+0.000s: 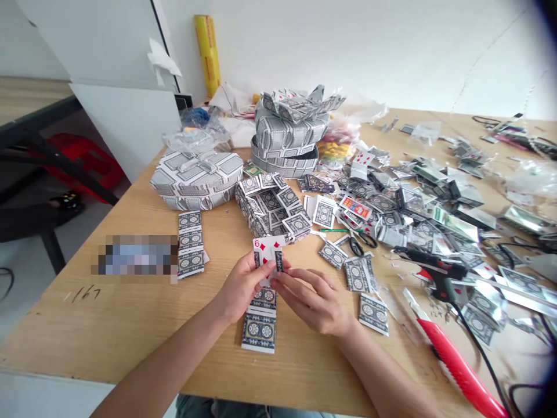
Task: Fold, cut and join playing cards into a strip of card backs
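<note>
Both my hands meet over a folded playing card [267, 247] with red diamonds on its face and dark patterned flaps at its sides. My left hand [241, 287] pinches the card from the left, thumb across its front. From the right, my right hand [313, 299] holds its lower right edge with the fingertips. Just below the hands, a short column of patterned cards [259, 331] lies on the table. Beyond them stands an open box form built from cards [274, 209]. Another strip of joined cards [190, 244] lies to the left.
Woven card boxes [195, 177] and a taller stack [291, 130] stand at the back. Scissors [357, 245], a glue gun [435, 270], a red-handled cutter [456, 354] and a heap of folded cards [409, 197] occupy the right side of the table [143, 342].
</note>
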`<state>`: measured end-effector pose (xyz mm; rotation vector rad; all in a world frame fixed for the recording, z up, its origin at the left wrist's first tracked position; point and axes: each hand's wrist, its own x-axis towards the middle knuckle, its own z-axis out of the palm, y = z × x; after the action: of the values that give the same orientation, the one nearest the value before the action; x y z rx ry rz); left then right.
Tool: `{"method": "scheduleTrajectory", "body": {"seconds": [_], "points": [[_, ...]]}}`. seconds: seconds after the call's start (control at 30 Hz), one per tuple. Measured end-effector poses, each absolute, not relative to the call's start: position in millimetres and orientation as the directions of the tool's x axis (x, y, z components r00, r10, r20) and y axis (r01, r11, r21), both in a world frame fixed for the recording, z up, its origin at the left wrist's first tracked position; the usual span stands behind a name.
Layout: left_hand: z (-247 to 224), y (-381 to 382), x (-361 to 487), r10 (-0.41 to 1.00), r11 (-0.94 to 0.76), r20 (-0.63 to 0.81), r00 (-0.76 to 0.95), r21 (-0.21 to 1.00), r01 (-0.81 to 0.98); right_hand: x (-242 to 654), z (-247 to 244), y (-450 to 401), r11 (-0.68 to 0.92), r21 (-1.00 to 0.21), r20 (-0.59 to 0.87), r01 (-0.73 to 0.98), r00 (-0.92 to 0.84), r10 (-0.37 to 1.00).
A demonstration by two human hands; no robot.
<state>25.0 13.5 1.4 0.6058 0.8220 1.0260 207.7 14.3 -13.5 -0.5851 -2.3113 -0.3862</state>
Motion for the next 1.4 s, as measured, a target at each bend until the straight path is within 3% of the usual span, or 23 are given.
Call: {"method": "scheduleTrajectory", "body": {"seconds": [0.57, 1.4], "points": [[5.5, 12.0, 26.7, 0.914, 0.405, -0.313, 0.260, 0.763, -0.504, 207.0, -14.2, 12.8, 0.863, 0.241, 0.675, 0.443, -0.716, 0.179], [1.8, 9.8, 27.6, 0.911, 0.403, -0.294, 0.290, 0.788, -0.465, 201.5, -14.8, 8.4, 0.847, 0.283, 0.669, 0.449, -0.726, 0.161]]}}
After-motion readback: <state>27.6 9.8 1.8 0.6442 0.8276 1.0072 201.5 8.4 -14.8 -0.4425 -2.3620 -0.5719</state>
